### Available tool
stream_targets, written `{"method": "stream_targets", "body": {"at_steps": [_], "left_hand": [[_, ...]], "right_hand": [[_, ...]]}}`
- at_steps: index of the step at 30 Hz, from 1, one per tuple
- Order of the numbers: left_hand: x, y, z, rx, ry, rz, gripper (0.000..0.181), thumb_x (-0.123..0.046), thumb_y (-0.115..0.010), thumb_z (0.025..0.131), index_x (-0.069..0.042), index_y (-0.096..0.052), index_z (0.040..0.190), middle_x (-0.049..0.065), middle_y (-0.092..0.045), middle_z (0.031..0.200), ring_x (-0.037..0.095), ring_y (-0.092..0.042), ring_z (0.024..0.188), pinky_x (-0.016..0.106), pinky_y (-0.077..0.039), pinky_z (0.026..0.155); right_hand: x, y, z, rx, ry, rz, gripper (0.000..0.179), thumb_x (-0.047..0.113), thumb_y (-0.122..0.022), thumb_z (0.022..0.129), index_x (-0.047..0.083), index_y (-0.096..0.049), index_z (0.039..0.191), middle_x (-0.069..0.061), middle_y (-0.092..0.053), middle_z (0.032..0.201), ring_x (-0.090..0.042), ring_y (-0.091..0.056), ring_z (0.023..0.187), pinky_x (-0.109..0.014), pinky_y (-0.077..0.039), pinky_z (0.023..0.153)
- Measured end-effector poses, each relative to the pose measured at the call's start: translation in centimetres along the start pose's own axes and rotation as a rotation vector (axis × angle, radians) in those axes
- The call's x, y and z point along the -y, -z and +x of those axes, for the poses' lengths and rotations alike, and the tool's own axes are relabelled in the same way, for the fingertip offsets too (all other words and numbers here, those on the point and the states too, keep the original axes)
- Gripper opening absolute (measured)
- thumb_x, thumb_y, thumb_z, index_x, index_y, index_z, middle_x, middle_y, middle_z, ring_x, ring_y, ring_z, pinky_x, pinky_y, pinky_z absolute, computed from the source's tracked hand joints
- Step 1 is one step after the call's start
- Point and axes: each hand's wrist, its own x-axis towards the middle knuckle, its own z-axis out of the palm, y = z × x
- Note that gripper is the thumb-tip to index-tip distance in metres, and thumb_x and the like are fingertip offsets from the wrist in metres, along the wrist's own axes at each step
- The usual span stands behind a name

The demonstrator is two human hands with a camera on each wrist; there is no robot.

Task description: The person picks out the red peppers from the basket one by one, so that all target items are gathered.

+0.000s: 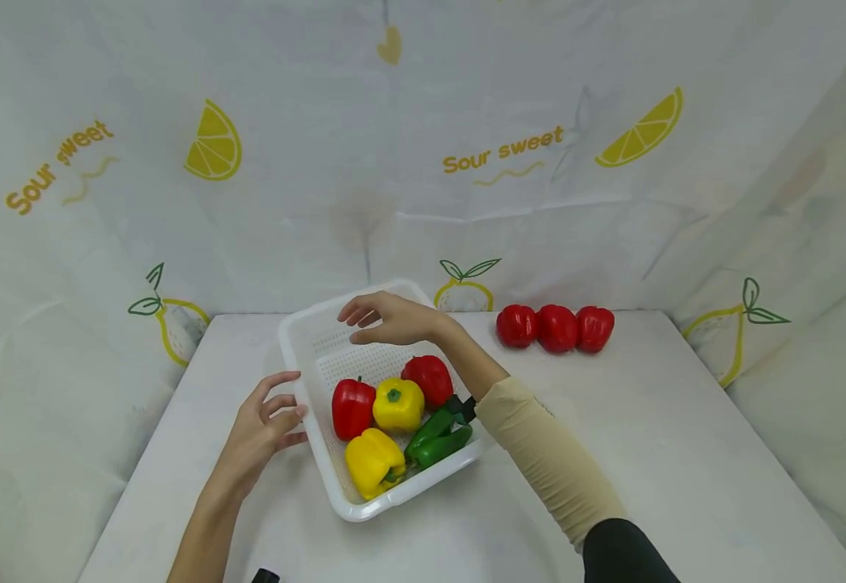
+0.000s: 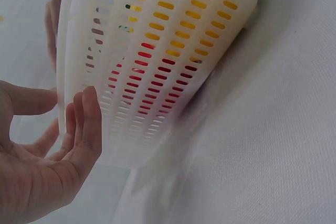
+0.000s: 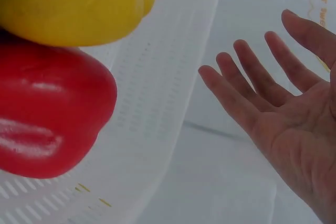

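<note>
A white plastic basket (image 1: 342, 494) with slotted walls stands on the table. In it are red bell peppers (image 1: 353, 409), yellow bell peppers (image 1: 398, 405) and long green peppers (image 1: 443, 447), the latter partly hidden by a dark wrist device. My left hand (image 1: 265, 425) holds the basket's left rim; in the left wrist view its thumb meets the rim and its fingers (image 2: 90, 124) curve along the outer wall. Above the back part of the basket, my right hand (image 1: 393, 318) hangs with fingers loosely extended, holding nothing. The right wrist view has that hand (image 3: 294, 108) beyond the rim.
Three red bell peppers (image 1: 557, 329) sit in a row at the table's back right. Behind the white table (image 1: 634, 453) hangs a pale lemon-print curtain (image 1: 350, 162), which also drapes along both sides. A small black object (image 1: 265, 576) shows at the front edge of view.
</note>
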Motion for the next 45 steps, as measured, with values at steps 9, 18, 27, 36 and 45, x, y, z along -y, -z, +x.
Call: {"method": "stream_targets", "body": {"at_steps": [9,18,27,36,45], "left_hand": [[0.0,0.0,0.0,0.004,0.003,0.01,0.061,-0.013,-0.064,0.106,-0.02,-0.04,0.161,0.01,-0.067,0.123,0.016,-0.074,0.102,0.037,-0.069,0.091],[-0.1,-0.1,0.0,0.0,0.012,0.014,0.063,-0.013,-0.065,0.105,-0.018,-0.038,0.162,0.011,-0.067,0.124,0.017,-0.074,0.103,0.037,-0.07,0.09],[0.0,-0.2,0.0,-0.005,0.014,0.021,0.063,-0.013,-0.065,0.105,-0.019,-0.039,0.162,0.017,-0.066,0.129,0.017,-0.074,0.104,0.038,-0.069,0.091],[-0.1,-0.1,0.0,-0.002,0.008,0.005,0.061,-0.012,-0.064,0.105,-0.018,-0.04,0.161,0.014,-0.066,0.125,0.016,-0.074,0.102,0.038,-0.07,0.09],[-0.1,-0.1,0.0,-0.01,0.01,0.01,0.061,-0.013,-0.066,0.105,-0.02,-0.041,0.16,0.011,-0.066,0.122,0.016,-0.075,0.102,0.039,-0.07,0.09]], "right_hand": [[-0.2,-1.5,0.9,0.098,-0.027,0.03,0.043,0.017,-0.071,0.103,0.009,-0.063,0.144,-0.013,-0.067,0.147,-0.033,-0.066,0.139,-0.037,-0.064,0.108],[-0.8,-2.8,1.4,0.194,-0.093,0.096,0.048,0.017,-0.075,0.1,0.009,-0.062,0.145,-0.015,-0.065,0.15,-0.036,-0.063,0.141,-0.043,-0.061,0.112],[-1.1,-3.5,1.7,0.279,-0.12,0.13,0.058,0.012,-0.082,0.093,0.01,-0.061,0.148,-0.02,-0.06,0.156,-0.039,-0.062,0.142,-0.05,-0.059,0.113],[-2.1,-3.9,2.2,0.383,-0.186,0.13,0.07,0.013,-0.085,0.09,0.012,-0.057,0.154,-0.013,-0.061,0.156,-0.028,-0.069,0.135,-0.038,-0.064,0.108],[-2.5,-4.2,2.5,0.42,-0.249,0.02,0.069,0.022,-0.09,0.086,0.028,-0.064,0.15,0.0,-0.063,0.154,-0.017,-0.071,0.121,-0.037,-0.066,0.1]]}}
